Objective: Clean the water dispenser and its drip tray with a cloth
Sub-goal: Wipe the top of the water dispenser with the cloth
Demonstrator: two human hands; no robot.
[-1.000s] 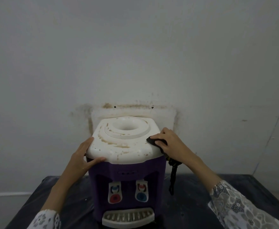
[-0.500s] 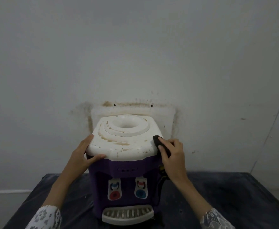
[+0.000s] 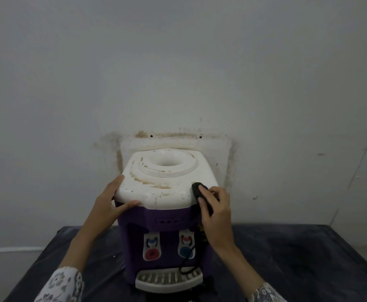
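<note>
The water dispenser (image 3: 163, 214), purple body with a stained white top, stands upright on a dark table (image 3: 298, 258) against a marked wall (image 3: 178, 73), with its drip tray (image 3: 169, 280) at the front base. The left hand (image 3: 108, 201) rests on the top's left front corner, fingers straight along the side edge and thumb spread across the front rim; the right hand (image 3: 216, 214) grips a dark cloth (image 3: 197, 189) with curled fingers, pressing it against the top's right front edge, one dark strand hanging down to the tray
</note>
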